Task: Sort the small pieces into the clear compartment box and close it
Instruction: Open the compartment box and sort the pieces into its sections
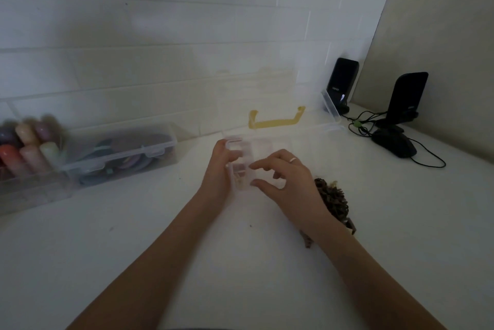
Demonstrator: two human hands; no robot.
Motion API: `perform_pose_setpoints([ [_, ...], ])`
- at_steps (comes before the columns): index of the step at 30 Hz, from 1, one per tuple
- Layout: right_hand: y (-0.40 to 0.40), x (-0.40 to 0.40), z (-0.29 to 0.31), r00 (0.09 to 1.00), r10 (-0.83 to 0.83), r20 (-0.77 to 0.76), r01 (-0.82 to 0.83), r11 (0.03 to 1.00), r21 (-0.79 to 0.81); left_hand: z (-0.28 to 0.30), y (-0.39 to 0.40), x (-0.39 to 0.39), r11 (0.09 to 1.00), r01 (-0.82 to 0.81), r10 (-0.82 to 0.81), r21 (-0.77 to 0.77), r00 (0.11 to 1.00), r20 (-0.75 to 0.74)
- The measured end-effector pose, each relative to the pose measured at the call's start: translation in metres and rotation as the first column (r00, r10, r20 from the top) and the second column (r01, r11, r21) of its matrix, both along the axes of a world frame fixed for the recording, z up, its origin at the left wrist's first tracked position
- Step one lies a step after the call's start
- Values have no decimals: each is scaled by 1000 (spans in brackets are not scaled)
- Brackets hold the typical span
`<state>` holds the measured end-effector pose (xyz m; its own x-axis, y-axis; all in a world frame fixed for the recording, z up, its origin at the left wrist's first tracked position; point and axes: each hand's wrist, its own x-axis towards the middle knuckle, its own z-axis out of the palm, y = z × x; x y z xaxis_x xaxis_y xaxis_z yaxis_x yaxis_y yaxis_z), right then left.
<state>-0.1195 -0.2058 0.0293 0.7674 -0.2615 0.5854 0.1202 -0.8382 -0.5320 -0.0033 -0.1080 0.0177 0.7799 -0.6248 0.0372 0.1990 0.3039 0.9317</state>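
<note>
Left hand [219, 169] grips the clear compartment box [242, 161]; right hand [283, 177] hovers above, fingers loosely spread

Small clear plastic compartment box [242, 166], smooth and see-through; larger clear plastic case [280, 126] with matt yellow plastic handle [275, 121]; matt white tabletop [187, 236], smooth with faint specks; white painted brick wall [160, 35], matt; glossy black plastic speakers [342, 83]; matt black mouse [394, 143]; rough dark brown crinkled bundle [332, 197]; shiny metal ring [293, 159]; clear plastic lidded tub [120, 155]
</note>
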Motion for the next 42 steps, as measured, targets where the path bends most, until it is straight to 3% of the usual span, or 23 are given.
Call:
perform_pose_setpoints([
  [3, -12, -15, 14, 999, -6, -43, 9, 997, 74, 2, 0, 6, 995, -92, 93, 36, 994, -55],
  [8, -33, -31, 13, 940, -206, -273, 153, 967, -205, 4, 3, 10, 982, -180, 183, 47, 981, -59],
  [14, -27, -31, 7, 826, -269, -495, 132, 946, -295, 3, 3, 11, 983, -175, 177, 47, 983, -48],
  [19, -30, -29, 5, 881, -220, -419, 137, 966, -219, 2, 3, 9, 982, -185, 187, 49, 981, -48],
  [25, -25, -30, 16, 987, 36, -157, 1, 973, 231, 6, 4, 6, 981, -187, 190, 55, 981, -50],
  [29, -19, -29, 19, 998, 57, -2, -52, 924, 379, 8, 5, 2, 980, -183, 188, 76, 981, -56],
  [35, -14, -25, 8, 1000, -3, 27, -5, 956, 295, 8, 5, -1, 976, -204, 208, 70, 977, -51],
  [40, -7, -20, 3, 998, -58, -8, 58, 998, 31, 8, 5, 1, 977, -200, 205, 71, 977, -63],
  [42, -7, -18, 1, 998, -62, 0, 62, 998, -5, 8, 5, 2, 979, -186, 192, 78, 979, -73],
])
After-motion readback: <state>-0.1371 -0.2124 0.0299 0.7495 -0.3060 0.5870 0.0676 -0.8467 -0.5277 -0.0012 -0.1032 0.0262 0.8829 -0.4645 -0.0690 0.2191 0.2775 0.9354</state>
